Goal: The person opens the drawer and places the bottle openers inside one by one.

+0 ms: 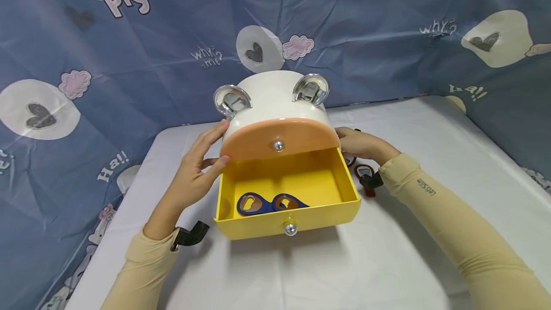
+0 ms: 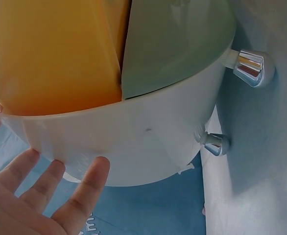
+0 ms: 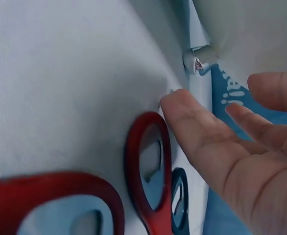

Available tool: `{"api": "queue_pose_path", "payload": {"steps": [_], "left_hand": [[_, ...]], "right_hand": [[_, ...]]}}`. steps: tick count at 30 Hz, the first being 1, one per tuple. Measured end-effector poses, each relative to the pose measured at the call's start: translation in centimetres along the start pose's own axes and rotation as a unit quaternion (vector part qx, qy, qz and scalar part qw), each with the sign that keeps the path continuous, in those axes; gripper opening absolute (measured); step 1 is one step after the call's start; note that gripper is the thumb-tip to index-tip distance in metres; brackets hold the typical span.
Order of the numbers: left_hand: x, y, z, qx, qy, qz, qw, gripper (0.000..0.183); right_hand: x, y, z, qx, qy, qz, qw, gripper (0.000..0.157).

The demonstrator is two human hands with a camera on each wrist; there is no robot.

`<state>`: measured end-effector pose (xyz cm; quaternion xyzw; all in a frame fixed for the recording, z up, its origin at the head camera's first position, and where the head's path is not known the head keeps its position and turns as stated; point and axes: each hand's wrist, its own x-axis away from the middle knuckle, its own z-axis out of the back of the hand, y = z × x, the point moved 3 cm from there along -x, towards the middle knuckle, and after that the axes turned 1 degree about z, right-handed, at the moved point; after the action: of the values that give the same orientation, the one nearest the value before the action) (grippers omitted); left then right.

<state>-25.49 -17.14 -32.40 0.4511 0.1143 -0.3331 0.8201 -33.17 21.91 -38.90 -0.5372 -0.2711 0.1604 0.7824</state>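
A white drawer box [image 1: 269, 90] with silver ears stands on the table, its orange upper drawer front [image 1: 254, 140] closed. Its yellow lower drawer [image 1: 254, 231] is pulled out, with blue-rimmed bottle openers [image 1: 266, 207] lying inside. My left hand [image 1: 195, 171] rests against the box's left side, fingers spread and thumb at the front edge. At the right side, my right hand [image 1: 359, 143] has its fingers extended beside the box, holding nothing visible. Close to it lie red-rimmed bottle openers [image 3: 132, 156] and a dark-blue-rimmed opener [image 3: 186, 200].
A silver knob [image 1: 291, 228] sticks out from the lower drawer's front, another knob [image 1: 279, 146] from the orange one. White cloth [image 1: 413, 128] covers the table. A blue printed curtain [image 1: 172, 27] hangs behind it.
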Motion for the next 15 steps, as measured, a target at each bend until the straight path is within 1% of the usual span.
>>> {"api": "queue_pose_path", "payload": {"steps": [4,6,10,15], "left_hand": [[-0.1,-0.1,0.0,-0.003,-0.001,0.004,1.0000,0.073],[-0.1,-0.1,0.0,-0.002,-0.001,0.003,1.0000,0.073],[-0.2,-0.1,-0.1,-0.003,-0.001,0.004,1.0000,0.073],[-0.3,-0.1,-0.2,-0.010,-0.003,0.009,0.9999,0.072]], "right_hand": [[0.0,0.4,-0.5,-0.015,-0.012,0.000,1.000,0.037],[0.0,0.6,-0.7,-0.022,-0.022,-0.011,0.999,0.033],[0.3,0.8,-1.3,-0.036,-0.045,-0.032,0.998,0.038],[0.7,0.7,-1.6,-0.053,-0.075,-0.035,0.995,0.037]]}}
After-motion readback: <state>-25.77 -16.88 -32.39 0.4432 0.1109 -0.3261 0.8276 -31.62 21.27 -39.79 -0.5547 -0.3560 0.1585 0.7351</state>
